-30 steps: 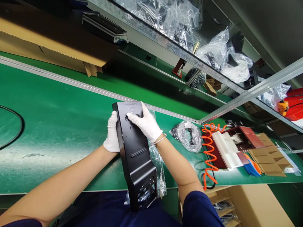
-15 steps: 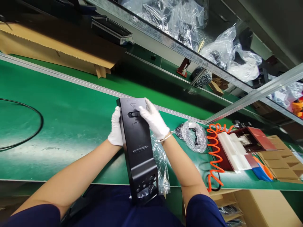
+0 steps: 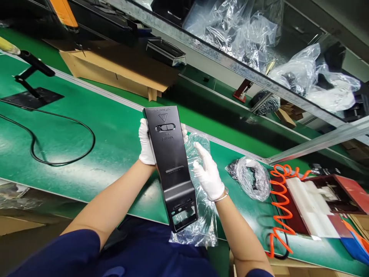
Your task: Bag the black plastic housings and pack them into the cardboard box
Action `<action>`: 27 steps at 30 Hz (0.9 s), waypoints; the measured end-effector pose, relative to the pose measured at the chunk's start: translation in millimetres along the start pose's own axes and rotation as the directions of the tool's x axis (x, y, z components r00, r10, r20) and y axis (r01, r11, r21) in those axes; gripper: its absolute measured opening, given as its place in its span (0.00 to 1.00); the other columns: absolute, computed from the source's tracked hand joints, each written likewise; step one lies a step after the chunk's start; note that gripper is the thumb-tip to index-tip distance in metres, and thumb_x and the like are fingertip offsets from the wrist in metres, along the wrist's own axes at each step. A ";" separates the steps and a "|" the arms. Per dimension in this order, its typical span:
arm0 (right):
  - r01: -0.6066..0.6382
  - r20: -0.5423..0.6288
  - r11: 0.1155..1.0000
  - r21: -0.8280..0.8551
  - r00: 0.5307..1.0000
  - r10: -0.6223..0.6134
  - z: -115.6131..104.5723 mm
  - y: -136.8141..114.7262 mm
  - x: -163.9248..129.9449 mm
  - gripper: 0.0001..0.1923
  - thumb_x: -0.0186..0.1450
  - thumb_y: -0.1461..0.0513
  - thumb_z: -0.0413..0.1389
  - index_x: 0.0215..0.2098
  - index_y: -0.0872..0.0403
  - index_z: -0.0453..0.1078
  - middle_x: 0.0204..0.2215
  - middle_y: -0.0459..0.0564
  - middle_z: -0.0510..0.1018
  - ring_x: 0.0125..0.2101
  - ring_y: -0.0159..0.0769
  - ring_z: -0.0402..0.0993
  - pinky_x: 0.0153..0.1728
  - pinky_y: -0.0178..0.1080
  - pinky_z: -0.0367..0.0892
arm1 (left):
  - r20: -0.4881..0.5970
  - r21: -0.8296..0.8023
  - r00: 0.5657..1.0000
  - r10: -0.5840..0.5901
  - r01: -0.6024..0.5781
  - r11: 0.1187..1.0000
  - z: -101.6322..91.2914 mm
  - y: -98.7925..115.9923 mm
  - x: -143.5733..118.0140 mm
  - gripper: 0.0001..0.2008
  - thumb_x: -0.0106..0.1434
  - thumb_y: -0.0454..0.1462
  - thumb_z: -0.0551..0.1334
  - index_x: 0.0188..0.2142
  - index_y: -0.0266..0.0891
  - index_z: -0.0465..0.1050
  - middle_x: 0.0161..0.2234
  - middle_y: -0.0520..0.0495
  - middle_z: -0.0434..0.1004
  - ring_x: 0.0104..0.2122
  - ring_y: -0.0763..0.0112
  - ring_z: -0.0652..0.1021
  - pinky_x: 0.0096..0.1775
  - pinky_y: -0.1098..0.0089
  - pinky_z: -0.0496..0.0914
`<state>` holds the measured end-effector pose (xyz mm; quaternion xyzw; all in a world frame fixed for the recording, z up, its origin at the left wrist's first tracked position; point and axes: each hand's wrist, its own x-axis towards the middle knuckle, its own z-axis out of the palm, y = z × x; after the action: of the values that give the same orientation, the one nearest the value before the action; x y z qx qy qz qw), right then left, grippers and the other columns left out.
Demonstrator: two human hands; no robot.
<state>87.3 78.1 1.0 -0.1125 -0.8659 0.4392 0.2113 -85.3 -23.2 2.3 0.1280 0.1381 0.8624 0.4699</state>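
In my white-gloved left hand [image 3: 147, 144] is a long black plastic housing [image 3: 174, 161], gripped from behind, with fingertips showing past its right edge. Its face carries a raised hot-surface triangle, an oval slot and a stepped lower end with a rectangular opening and small holes. The housing tilts, its upper end pointing away from me. My right hand [image 3: 208, 173], also gloved, is apart from it on the right, fingers spread and holding nothing. Beneath both, a clear plastic bag [image 3: 207, 215] lies on the green bench.
A black cable [image 3: 92, 142] loops on the left near a black stand [image 3: 34, 96]. On the right lie a bagged coil [image 3: 250, 179], an orange spiral hose [image 3: 281, 204] and a red box [image 3: 351, 192] with white foam. A metal shelf [image 3: 213, 50] hangs above.
My right hand has let go of the housing's upper end and drawn off to the right, opening. My left hand still holds the housing. The view has shifted left.
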 end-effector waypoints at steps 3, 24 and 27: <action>0.284 0.184 0.909 -0.305 0.954 -0.237 2.3 -19.8 10.6 0.48 0.66 0.32 0.47 0.71 0.55 0.59 0.70 0.60 0.60 0.72 0.54 0.50 0.73 0.57 0.45 | 0.026 0.048 0.999 0.019 -0.020 0.999 -1.7 -6.2 -0.9 0.44 0.63 0.68 0.48 0.53 0.32 0.75 0.43 0.33 0.82 0.40 0.51 0.82 0.45 0.54 0.78; 0.308 0.265 0.866 -0.393 0.940 -0.214 1.3 -38.0 28.7 0.47 0.65 0.34 0.51 0.69 0.56 0.60 0.67 0.62 0.65 0.68 0.57 0.58 0.69 0.58 0.54 | -0.132 0.022 0.991 -0.020 0.023 1.000 0.4 -17.9 -4.6 0.42 0.67 0.64 0.44 0.57 0.33 0.74 0.47 0.36 0.83 0.46 0.49 0.82 0.48 0.54 0.78; 0.122 0.095 0.964 -0.237 0.990 -0.102 -23.6 -18.7 14.9 0.48 0.68 0.33 0.44 0.73 0.53 0.54 0.72 0.57 0.56 0.72 0.53 0.49 0.73 0.56 0.45 | -0.026 0.029 0.999 -0.030 0.031 0.999 -0.2 -10.8 -4.5 0.46 0.66 0.66 0.41 0.54 0.30 0.75 0.45 0.33 0.83 0.43 0.52 0.82 0.47 0.56 0.79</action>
<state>84.9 89.6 32.5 -0.0703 -0.9258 0.3222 0.1846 -74.6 -21.4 -2.2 0.1217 0.1588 0.8546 0.4792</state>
